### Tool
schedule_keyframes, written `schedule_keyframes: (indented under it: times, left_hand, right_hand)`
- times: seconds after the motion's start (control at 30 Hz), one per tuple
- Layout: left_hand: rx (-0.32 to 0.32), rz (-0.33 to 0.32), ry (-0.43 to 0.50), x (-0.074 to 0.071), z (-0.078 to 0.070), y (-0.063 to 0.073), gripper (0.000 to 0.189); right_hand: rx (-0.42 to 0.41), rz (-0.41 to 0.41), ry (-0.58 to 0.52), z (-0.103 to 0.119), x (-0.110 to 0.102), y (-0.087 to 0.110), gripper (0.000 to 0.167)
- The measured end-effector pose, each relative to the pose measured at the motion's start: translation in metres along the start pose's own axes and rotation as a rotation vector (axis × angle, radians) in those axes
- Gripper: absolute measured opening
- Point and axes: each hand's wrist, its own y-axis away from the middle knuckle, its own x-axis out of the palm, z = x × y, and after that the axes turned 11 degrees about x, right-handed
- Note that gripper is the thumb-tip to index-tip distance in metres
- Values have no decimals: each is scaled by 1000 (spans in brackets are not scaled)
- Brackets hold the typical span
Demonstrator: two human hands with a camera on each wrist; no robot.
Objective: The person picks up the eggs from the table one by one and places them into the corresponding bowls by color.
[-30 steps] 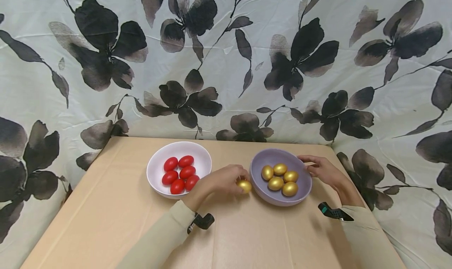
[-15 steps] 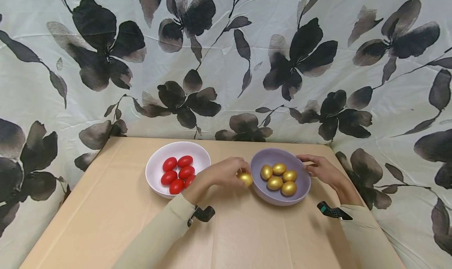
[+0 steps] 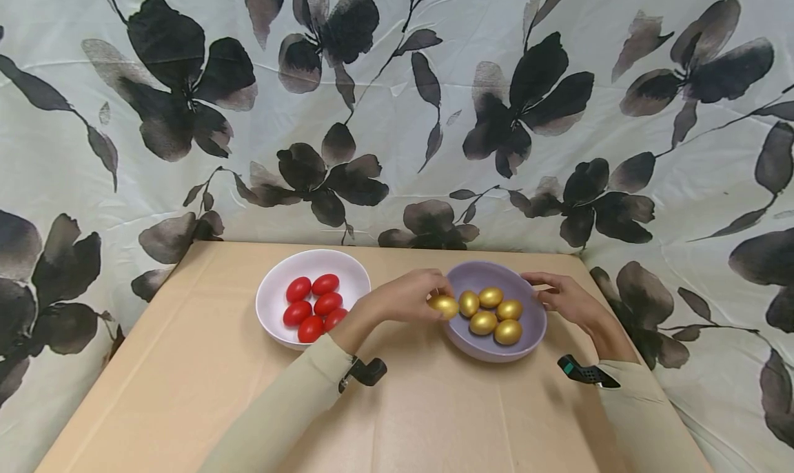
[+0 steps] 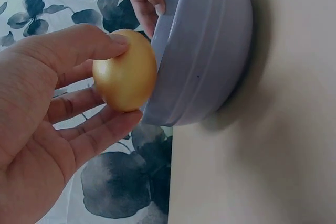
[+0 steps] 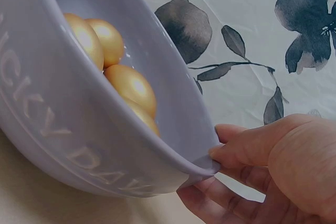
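A golden egg (image 3: 444,306) is gripped between the thumb and fingers of my left hand (image 3: 409,297), just over the left rim of the purple bowl (image 3: 486,352). In the left wrist view the same egg (image 4: 126,71) appears close beside the bowl's outer wall (image 4: 210,66); whether it touches the rim I cannot tell. Several more golden eggs (image 3: 483,323) lie inside that bowl. My right hand (image 3: 573,306) pinches the bowl's right rim, thumb on the inner side and fingers underneath, as the right wrist view shows (image 5: 278,166).
To the left stands a white bowl (image 3: 273,314) with several red eggs (image 3: 327,303), partly covered by my left forearm. Both bowls rest on a tan table (image 3: 186,363). Behind it hangs a floral cloth (image 3: 397,149).
My left hand has lifted and shifted right, carrying the golden egg from beside the purple bowl to over its left rim. The right hand has kept its hold on the rim.
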Motion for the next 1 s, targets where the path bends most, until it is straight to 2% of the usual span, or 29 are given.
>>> schedule_keyframes:
  times: [0.2,0.63,1.0]
  left_hand:
    - [39,-5,-2,2,-1,-9,27]
    - [95,59,-20,14,-3,-27,35]
    - [90,128,-9,23,-4,-37,30]
  right_hand:
    - [-1,3,-5,-1,0,0,50]
    - [7,-2,5,-1,0,1,48]
    - [22,-5,8,0,-1,-1,49]
